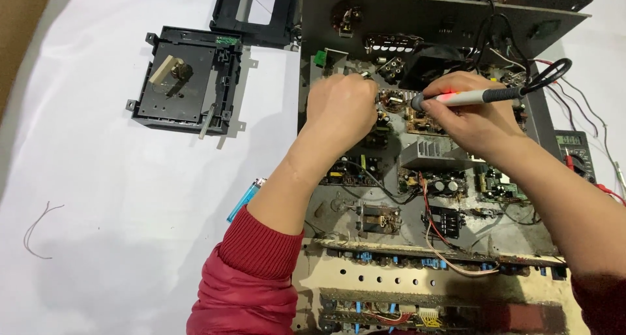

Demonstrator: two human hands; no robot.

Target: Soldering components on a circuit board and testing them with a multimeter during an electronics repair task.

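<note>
An opened electronic chassis (pixel 313 107) with several circuit boards lies in front of me. My right hand (pixel 473 116) grips a grey soldering iron (pixel 456 98) with a glowing red light, its tip pointing left at a small board (pixel 394 100). My left hand (pixel 340 107) rests closed on the boards just left of the tip; I cannot see what its fingers pinch. Both forearms come out of red sleeves.
A black disc-drive mechanism (pixel 186 81) and a black frame (pixel 254 12) lie on the white sheet at the left. A blue lighter (pixel 244 200) sits beside my left forearm. A loose wire (pixel 36 231) lies far left. A multimeter (pixel 577 154) with red leads sits at the right.
</note>
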